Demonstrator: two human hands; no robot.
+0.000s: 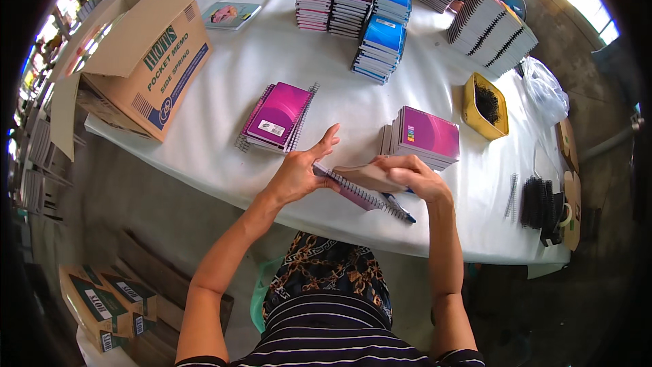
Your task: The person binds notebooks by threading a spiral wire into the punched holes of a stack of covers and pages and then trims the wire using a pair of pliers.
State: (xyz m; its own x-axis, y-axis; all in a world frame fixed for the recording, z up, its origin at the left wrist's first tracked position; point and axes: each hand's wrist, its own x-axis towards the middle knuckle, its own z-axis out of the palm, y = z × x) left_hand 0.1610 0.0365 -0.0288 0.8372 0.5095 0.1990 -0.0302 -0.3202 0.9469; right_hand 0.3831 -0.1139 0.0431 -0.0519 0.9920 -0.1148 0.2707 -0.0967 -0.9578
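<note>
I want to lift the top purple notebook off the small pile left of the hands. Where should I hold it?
Pinch the purple notebook by its near short edge, coming from the person's side. Wire coils run along both long sides of the pile, so those offer no flat grip; the near edge is bare.
</note>
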